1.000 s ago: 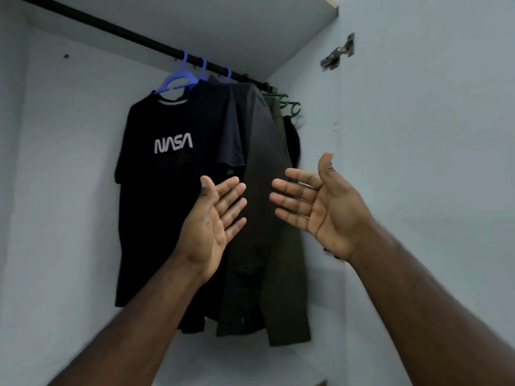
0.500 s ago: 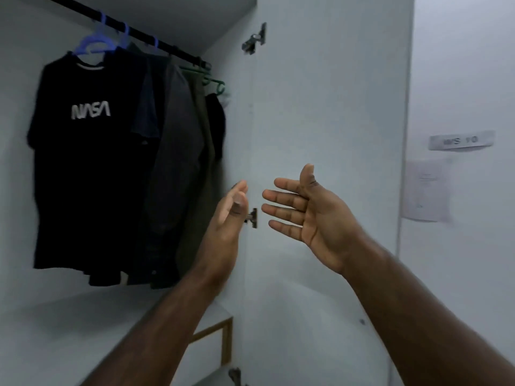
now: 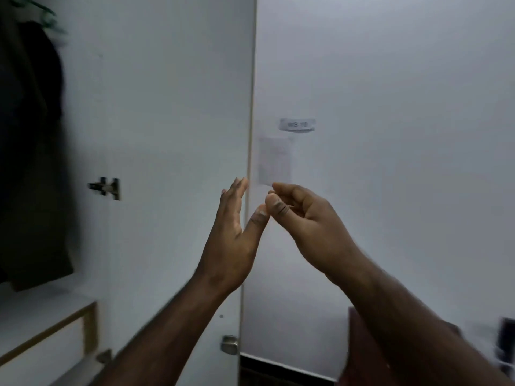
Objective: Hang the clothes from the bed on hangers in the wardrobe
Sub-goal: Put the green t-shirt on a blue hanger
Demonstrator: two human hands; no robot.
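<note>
Dark clothes [image 3: 28, 162] hang at the far left edge, inside the wardrobe, with a blurred green hanger [image 3: 47, 18] above them. My left hand [image 3: 231, 246] is raised in the middle of the view with straight fingers, its fingertips at the edge of the open wardrobe door [image 3: 167, 107]. My right hand [image 3: 309, 227] is just to its right with fingers loosely curled, holding nothing. The two thumbs touch or nearly touch. No bed and no loose garment are in sight.
A metal hinge [image 3: 106, 188] and a round knob [image 3: 229, 344] sit on the white door. The wardrobe shelf [image 3: 33, 307] lies at lower left. On the wall behind are a label [image 3: 297, 124] and a paper sheet [image 3: 276, 160]. Brown furniture [image 3: 354, 344] shows at the bottom right.
The view has swung right, away from the hanging clothes toward the door and wall. My hands came together, and my right hand's fingers curled in.
</note>
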